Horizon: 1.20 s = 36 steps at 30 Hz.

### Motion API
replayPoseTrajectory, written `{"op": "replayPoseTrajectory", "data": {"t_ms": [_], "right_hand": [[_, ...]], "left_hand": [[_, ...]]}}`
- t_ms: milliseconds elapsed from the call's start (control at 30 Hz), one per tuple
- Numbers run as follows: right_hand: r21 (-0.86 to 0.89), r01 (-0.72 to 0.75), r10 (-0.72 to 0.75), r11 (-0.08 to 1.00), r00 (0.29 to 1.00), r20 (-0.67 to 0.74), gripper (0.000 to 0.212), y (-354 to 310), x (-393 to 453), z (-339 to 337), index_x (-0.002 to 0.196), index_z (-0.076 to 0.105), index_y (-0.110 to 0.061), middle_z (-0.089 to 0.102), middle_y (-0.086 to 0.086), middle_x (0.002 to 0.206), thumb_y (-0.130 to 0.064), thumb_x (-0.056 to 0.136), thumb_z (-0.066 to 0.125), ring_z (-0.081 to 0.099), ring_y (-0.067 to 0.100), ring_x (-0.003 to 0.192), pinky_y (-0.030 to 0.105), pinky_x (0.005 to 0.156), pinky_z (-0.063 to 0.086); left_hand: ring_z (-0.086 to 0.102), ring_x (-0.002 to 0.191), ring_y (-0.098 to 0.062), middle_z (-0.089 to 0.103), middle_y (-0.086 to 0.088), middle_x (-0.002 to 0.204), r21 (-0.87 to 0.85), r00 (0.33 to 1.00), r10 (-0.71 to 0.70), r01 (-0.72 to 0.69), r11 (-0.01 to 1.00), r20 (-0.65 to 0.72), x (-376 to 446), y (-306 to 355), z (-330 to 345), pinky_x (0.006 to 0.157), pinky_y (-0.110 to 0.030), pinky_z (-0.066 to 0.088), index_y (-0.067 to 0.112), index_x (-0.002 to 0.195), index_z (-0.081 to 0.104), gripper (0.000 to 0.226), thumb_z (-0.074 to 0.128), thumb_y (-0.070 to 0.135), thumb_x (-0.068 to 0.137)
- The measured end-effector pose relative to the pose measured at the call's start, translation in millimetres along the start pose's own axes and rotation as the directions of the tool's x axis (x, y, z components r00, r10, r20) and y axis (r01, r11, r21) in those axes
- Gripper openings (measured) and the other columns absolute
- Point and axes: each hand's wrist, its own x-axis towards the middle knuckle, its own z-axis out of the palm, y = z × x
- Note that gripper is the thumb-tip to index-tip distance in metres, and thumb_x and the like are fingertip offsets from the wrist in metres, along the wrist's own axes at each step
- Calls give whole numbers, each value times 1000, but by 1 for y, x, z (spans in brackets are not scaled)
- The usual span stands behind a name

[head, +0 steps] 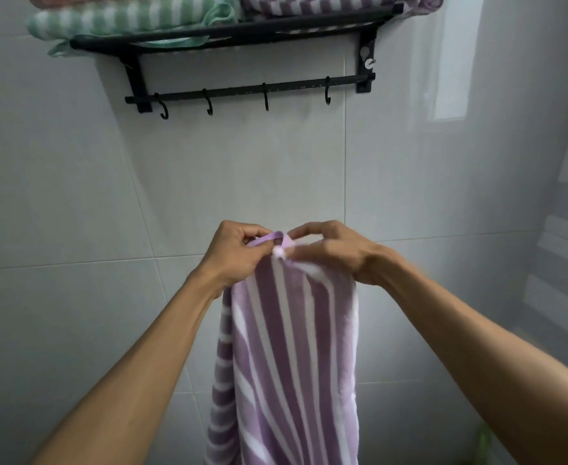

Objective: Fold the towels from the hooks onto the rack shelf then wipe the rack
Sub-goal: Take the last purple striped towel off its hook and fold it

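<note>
Black wall rack (239,31) taken as landmark, fixed to pale tiled wall (74,182).

On rack shelf: folded green-and-white striped towel (124,18) at left end, one corner drooping past shelf edge; folded purple-and-white striped towel (336,3) at right end. Hint of a pink fold above the green one, mostly cut off by frame edge.

Below shelf: rail with four black hooks (210,104), all bare.

Well below rack, centred under hooks: purple-and-white striped towel (292,347) held up in mid-air, hanging straight down out of frame, apart from wall.

Left hand (234,255) at towel's top left corner, fingers curled and pinching the purple hanging loop (270,238).

Right hand (336,253) at top right, just beside left hand, fingers bent and clamped on the top hem; somewhat motion-blurred, so exact pinch point unclear, possibly thumb and forefinger at loop's other end.

Small white tab or button (279,252) between the two hands.
</note>
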Motion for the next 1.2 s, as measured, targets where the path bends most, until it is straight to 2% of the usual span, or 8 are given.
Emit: {"op": "replayPoseTrajectory", "data": {"t_ms": [100, 300, 467, 567, 733, 833, 1000, 1200], "right_hand": [[-246, 75, -86, 966, 996, -32, 19, -3, 0, 9, 77, 75, -17, 62, -9, 59, -34, 86, 77, 56, 6, 56, 18, 56, 47], [100, 90, -41, 991, 909, -414, 21, -12, 8, -17, 76, 73, -14, 68, 7, 73, -24, 93, 69, 63, 18, 66, 31, 65, 54], [-106, -124, 23, 987, 749, -662, 15, 2, 8, -57, 97, 73, -18, 69, 3, 91, -30, 88, 71, 66, 22, 82, 26, 73, 50], [-144, -98, 6, 985, 847, -532, 20, 9, -4, -39, 105, 72, -21, 74, 6, 96, -33, 90, 68, 71, 23, 85, 36, 83, 60], [-345, -17, 7, 938, 1000, -30, 58, 10, -10, 19, 134, 58, -29, 69, 2, 87, -30, 80, 81, 66, 13, 76, 27, 75, 52], [-565, -25, -4, 825, 999, -49, 12, 16, -1, 31, 96, 72, -12, 70, 9, 90, -20, 89, 67, 63, 26, 84, 33, 72, 50], [-293, -129, 11, 947, 928, -372, 21, 24, 8, 4, 83, 73, -1, 67, 10, 78, -11, 86, 55, 61, 25, 73, 36, 67, 53], [31, -294, 236, 955, 697, -677, 33, 29, 8, -57, 89, 73, 5, 73, 13, 86, -11, 69, 52, 73, 32, 85, 42, 69, 61]], "left_hand": [[63, 68, -9, 74, -2, 79, -12, 1000, 19, -19, 1000, 4, 1, 3, 2, 69, -22, 49, 16, 83, 78, 5, 82, 16, 81], [65, 73, -20, 73, -5, 84, 112, 961, -172, 150, 982, 217, -15, -63, -7, 72, -41, 56, 3, 91, 72, 50, 82, 49, 74], [49, 59, -16, 64, -12, 66, -73, 967, -241, 235, 969, -85, -30, -93, -4, 58, -26, 39, 9, 80, 68, 24, 83, 28, 82], [49, 57, -13, 65, -4, 65, 59, 987, -67, 77, 995, -148, -17, -74, -2, 59, -27, 40, 24, 76, 71, 14, 85, 21, 75], [60, 63, -6, 74, 6, 69, 163, 993, 109, -116, 980, 49, -5, -30, 24, 63, -22, 46, 24, 78, 80, 17, 80, 7, 76], [44, 57, -17, 56, 0, 59, 61, 995, 82, -85, 995, 55, -4, -34, 25, 58, -29, 33, 19, 75, 76, 9, 82, 14, 70], [46, 58, -13, 56, 6, 60, 135, 987, -62, 43, 990, 145, -14, -66, 6, 61, -28, 34, 18, 72, 69, 26, 89, 34, 73], [49, 62, -16, 59, 1, 63, 194, 978, -204, 191, 962, 48, -33, -107, -28, 63, -29, 34, 20, 72, 68, 25, 87, 36, 75]]}}
